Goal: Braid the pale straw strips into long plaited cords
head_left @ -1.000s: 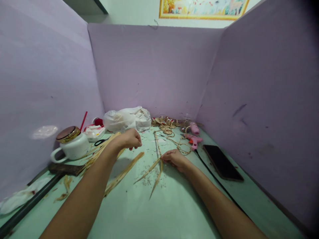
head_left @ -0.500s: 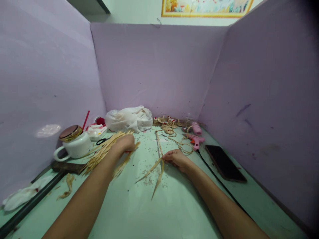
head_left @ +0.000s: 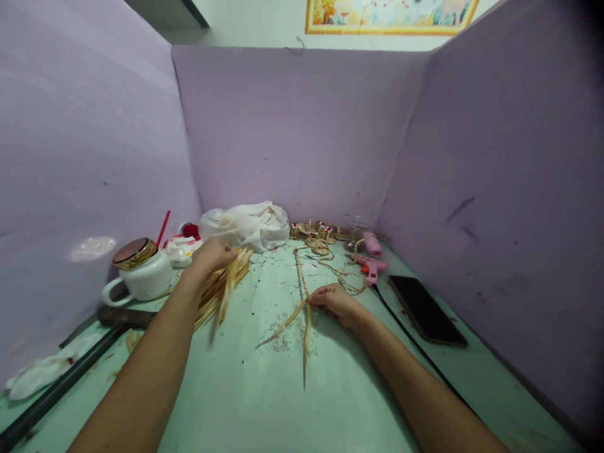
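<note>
My right hand (head_left: 334, 300) is closed in a pinch on the near end of a thin straw braid (head_left: 301, 270). From that end two loose straw strips (head_left: 306, 352) spread toward me on the table. Farther left, my left hand (head_left: 214, 253) is closed over the bundle of dried straw strips (head_left: 212, 299). A pale strip (head_left: 229, 289) hangs down from its fingers, its lower end blurred. The left forearm hides part of the bundle.
On the left are a white mug (head_left: 146, 280) with a lidded jar on it and a hammer (head_left: 127, 318). A white plastic bag (head_left: 248, 225) and coiled braids (head_left: 321, 242) lie at the back. A pink glue gun (head_left: 372, 267) and a phone (head_left: 427, 310) are right.
My left hand has moved left and away from me over the bundle, with the strip swinging below it. One loose strip at the braid's end has shifted right. My right hand stays put.
</note>
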`<state>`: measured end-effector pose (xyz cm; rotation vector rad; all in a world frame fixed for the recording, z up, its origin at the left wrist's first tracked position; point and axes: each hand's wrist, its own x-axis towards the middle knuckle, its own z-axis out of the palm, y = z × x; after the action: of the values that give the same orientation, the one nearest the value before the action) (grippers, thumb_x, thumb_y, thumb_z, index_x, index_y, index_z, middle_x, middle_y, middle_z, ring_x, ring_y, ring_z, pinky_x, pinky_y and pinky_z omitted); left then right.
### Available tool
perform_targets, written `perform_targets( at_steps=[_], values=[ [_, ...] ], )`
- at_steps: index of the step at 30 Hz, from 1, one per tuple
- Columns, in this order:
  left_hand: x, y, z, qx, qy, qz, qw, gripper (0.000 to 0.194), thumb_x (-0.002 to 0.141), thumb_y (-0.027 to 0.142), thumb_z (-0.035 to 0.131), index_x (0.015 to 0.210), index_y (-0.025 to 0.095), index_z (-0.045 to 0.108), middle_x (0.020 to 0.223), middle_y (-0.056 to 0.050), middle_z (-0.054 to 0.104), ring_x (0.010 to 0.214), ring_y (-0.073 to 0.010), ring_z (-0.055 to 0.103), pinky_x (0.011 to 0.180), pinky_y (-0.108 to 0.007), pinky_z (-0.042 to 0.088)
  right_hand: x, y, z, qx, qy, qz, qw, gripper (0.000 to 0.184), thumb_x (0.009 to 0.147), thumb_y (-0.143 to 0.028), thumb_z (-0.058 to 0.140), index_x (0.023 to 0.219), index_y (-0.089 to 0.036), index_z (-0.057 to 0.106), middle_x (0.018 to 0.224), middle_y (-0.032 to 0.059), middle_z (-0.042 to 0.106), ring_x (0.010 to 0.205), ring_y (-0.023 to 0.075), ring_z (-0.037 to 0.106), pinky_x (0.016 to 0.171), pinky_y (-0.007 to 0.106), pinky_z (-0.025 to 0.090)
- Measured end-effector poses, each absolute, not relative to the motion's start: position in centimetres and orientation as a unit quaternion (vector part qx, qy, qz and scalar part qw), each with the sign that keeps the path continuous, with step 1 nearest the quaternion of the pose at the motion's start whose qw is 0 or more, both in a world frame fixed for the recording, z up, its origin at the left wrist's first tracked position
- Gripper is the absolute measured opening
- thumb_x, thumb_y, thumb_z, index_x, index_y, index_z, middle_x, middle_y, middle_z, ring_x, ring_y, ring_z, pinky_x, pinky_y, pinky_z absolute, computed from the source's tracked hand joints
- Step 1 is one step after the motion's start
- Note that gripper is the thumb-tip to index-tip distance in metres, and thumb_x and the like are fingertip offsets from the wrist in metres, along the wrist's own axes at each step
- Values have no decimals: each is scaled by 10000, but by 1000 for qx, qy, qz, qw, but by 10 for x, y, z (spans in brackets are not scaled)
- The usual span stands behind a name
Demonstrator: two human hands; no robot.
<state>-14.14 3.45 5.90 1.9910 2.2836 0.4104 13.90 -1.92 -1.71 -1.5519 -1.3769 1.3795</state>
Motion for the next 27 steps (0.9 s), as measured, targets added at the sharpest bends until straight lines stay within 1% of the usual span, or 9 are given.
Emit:
perform_targets(
  at_steps=[4,9,12,15,17,19,22,25,27],
  values=[
    [-142,38,53,673,713,152,122,220,621,339,515,487,166,491,430,27,375,444,-101,382,453,-217,256,139,-19,-16,-589,-519,531,319,89,584,-196,617,565,-111,597,441,-33,494,325,25,253,345,207,116],
    [-139,40,45,670,701,174,170,186,569,296,568,481,162,473,433,28,399,434,-93,371,439,-213,257,139,-19,-18,-585,-525,529,319,90,583,-195,618,561,-110,601,439,-32,494,325,25,256,346,206,120],
    [-141,40,45,683,646,201,275,205,589,300,553,472,160,459,402,35,377,395,-73,341,419,-205,253,140,-18,-19,-586,-527,528,318,85,581,-195,619,570,-111,606,442,-32,500,331,26,263,347,205,125],
    [-143,40,46,679,581,226,389,179,578,307,581,538,147,512,434,31,425,406,-65,374,421,-190,276,140,-19,-18,-587,-527,527,316,90,584,-201,618,566,-114,603,438,-32,504,333,27,257,348,210,125],
    [-142,39,47,661,556,253,435,203,566,327,606,568,147,513,462,36,434,420,-60,389,421,-179,283,139,-19,-17,-587,-527,528,316,94,585,-203,617,562,-113,601,430,-34,498,332,28,254,349,211,124],
    [-136,36,47,654,542,267,456,228,565,339,611,550,151,484,457,46,414,413,-54,382,414,-175,279,139,-20,-16,-587,-525,529,317,92,583,-200,615,564,-111,601,428,-35,493,331,28,253,348,209,120],
    [-114,27,45,690,521,218,453,204,567,310,599,522,144,488,428,42,414,402,-56,381,412,-180,283,140,-21,-15,-585,-526,530,317,92,584,-196,610,556,-110,595,426,-34,488,325,25,245,346,205,111],
    [-81,15,39,746,465,108,465,167,559,291,598,556,128,562,453,15,488,413,-67,411,417,-189,297,141,-20,-16,-575,-528,538,316,97,588,-200,609,560,-109,590,424,-36,480,317,21,229,346,205,98],
    [-59,7,32,754,458,47,468,161,543,288,600,555,129,573,426,20,477,393,-70,400,397,-189,278,142,-19,-17,-569,-525,547,319,86,588,-193,606,586,-107,601,437,-34,490,318,20,232,345,203,96]
  ],
)
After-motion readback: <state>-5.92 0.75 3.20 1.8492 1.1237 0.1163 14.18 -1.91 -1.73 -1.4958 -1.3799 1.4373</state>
